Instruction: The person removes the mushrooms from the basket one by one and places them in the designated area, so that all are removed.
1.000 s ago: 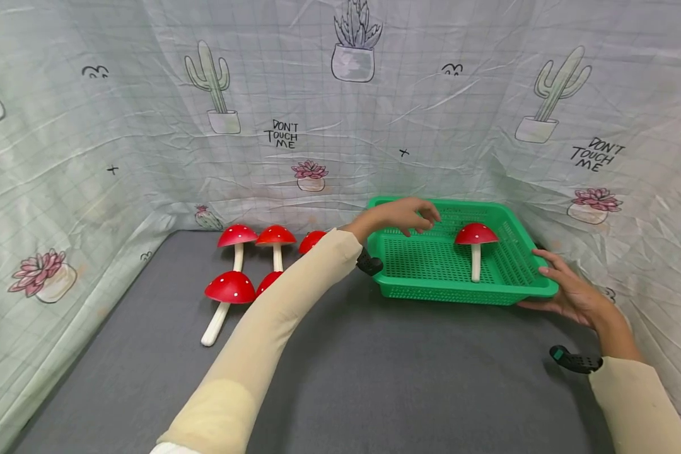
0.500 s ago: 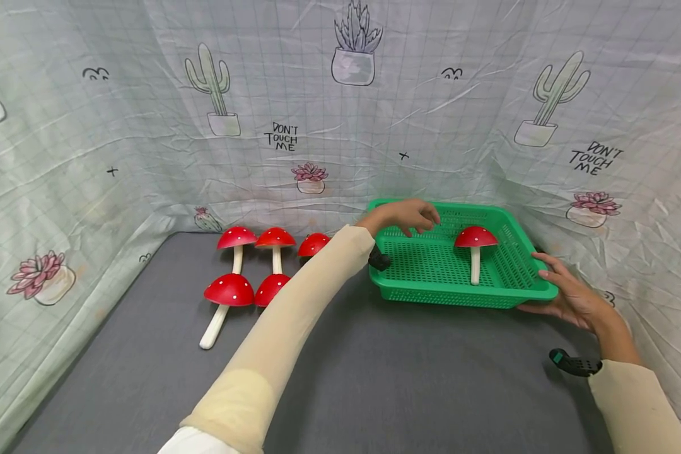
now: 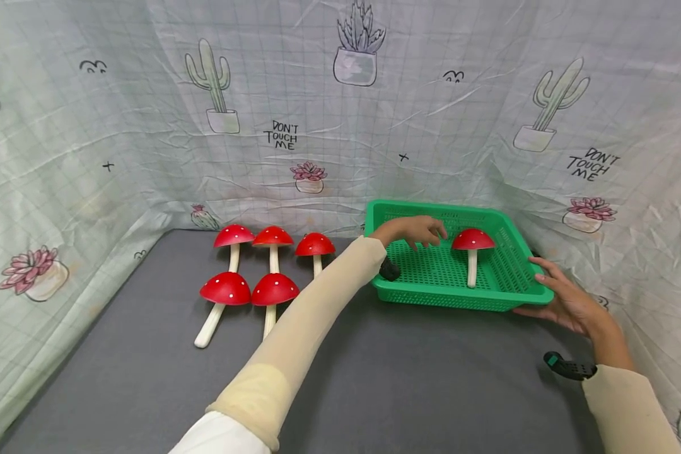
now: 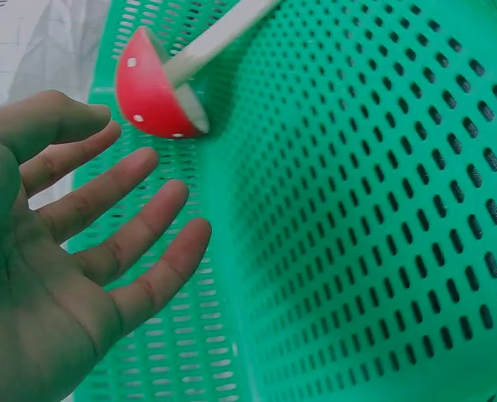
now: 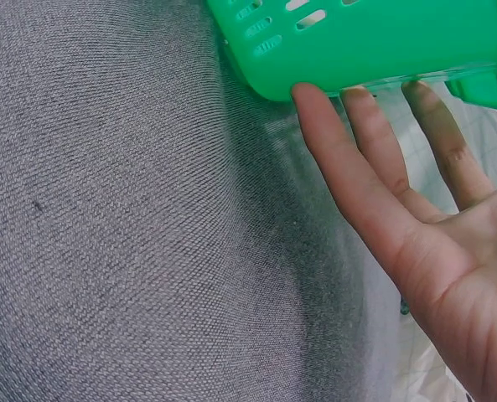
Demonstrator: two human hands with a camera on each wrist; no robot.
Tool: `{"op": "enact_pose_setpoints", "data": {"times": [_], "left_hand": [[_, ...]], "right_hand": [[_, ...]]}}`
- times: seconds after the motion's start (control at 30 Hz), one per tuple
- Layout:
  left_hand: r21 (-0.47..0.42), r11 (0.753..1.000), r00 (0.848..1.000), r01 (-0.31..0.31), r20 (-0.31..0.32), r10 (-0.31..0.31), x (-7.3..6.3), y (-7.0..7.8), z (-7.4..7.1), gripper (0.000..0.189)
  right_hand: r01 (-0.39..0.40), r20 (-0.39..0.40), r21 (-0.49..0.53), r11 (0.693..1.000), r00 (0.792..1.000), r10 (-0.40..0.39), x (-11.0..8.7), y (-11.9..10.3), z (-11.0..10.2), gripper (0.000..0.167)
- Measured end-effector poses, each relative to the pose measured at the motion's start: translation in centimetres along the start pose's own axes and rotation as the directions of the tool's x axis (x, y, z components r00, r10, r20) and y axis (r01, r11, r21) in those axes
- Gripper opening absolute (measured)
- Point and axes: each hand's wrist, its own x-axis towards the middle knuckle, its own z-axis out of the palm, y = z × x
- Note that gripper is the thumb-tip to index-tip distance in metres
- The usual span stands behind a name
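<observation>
A toy mushroom [image 3: 473,239] with a red, white-dotted cap and pale stem lies in the right half of a green perforated plastic basket [image 3: 442,297]. My left hand [image 3: 420,231] hovers over the basket, holding nothing. Its fingers [image 4: 152,272] are spread and slightly bent in the left wrist view, apart from the mushroom cap [image 4: 152,88]. At the basket's right front corner, my right hand [image 3: 567,299] touches the side. Fairly straight fingertips meet the basket wall [image 5: 357,50] in the right wrist view.
Several more red mushrooms stand in two rows on the grey cloth at left, including a front-left one [image 3: 225,289] and a back-right one [image 3: 315,244] partly behind my left sleeve [image 3: 318,315]. A patterned cloth [image 3: 250,170] walls the back and sides.
My left hand has moved slightly right and lower over the basket, and the forearm has shifted right, uncovering more mushrooms. The right hand stays at the basket's corner.
</observation>
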Motion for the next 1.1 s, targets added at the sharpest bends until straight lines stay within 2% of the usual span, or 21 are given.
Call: {"op": "enact_pose_setpoints", "data": {"times": [0.13, 0.23, 0.47, 0.57, 0.77, 0.9, 1.0, 1.1], "left_hand": [[-0.003, 1.0, 1.0, 0.009, -0.011, -0.009, 0.6, -0.3, 0.6, 0.044], [-0.013, 1.0, 1.0, -0.007, -0.031, 0.006, 1.2, -0.3, 0.9, 0.044], [0.105, 0.985, 0.985, -0.135, -0.09, 0.145, 3.4, 0.7, 1.9, 0.054], [0.124, 0.982, 0.986, -0.139, -0.074, 0.149, 4.1, 1.0, 2.3, 0.062], [0.036, 0.996, 0.996, -0.083, -0.009, 0.084, 4.9, 1.4, 2.9, 0.072], [-0.015, 1.0, 1.0, 0.002, 0.013, -0.001, 5.4, 1.8, 3.1, 0.074], [0.033, 0.996, 0.996, 0.088, 0.003, -0.089, 5.6, 1.8, 3.2, 0.074], [0.127, 0.983, 0.991, 0.132, -0.025, -0.13, 5.9, 1.7, 3.3, 0.069]], "right_hand": [[0.005, -0.001, -0.001, 1.0, 1.0, -0.005, 0.0, 0.2, 0.1, 0.05], [0.001, -0.003, -0.008, 1.0, 1.0, -0.001, 0.2, 0.2, 0.2, 0.05], [0.013, 0.01, 0.004, 1.0, 1.0, -0.013, 0.1, 0.0, 0.0, 0.048], [0.004, 0.007, 0.007, 1.0, 1.0, -0.004, 0.1, 0.0, 0.0, 0.048], [-0.03, -0.025, -0.023, 0.999, 0.999, 0.029, 0.2, 0.0, 0.1, 0.049], [-0.032, -0.034, -0.034, 0.999, 0.999, 0.031, 0.2, -0.1, 0.0, 0.05], [-0.03, -0.029, -0.03, 0.999, 0.999, 0.029, 0.2, -0.2, 0.0, 0.049], [-0.027, -0.026, -0.026, 0.999, 0.999, 0.026, 0.1, -0.2, -0.1, 0.049]]}}
